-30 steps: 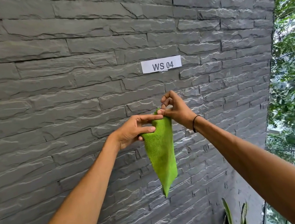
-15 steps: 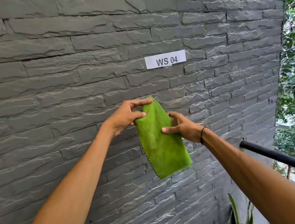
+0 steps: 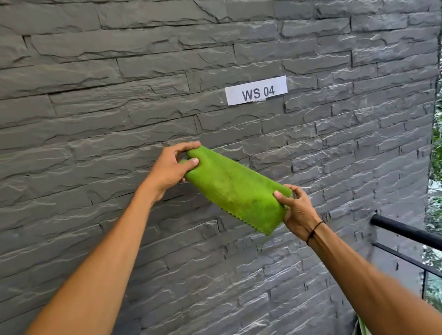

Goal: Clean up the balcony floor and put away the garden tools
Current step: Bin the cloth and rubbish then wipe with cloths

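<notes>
cloth (image 3: 235, 191) stretched slantwise before wall (image 3: 88, 116) | left hand (image 3: 169, 170) pinches top end, right hand (image 3: 296, 207) pinches lower end | floor, tools unseen; progress unclear, likely folding cloth

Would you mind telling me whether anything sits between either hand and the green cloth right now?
Nothing visible does: the left hand grips the green cloth at its upper end and the right hand pinches its lower end.
</notes>
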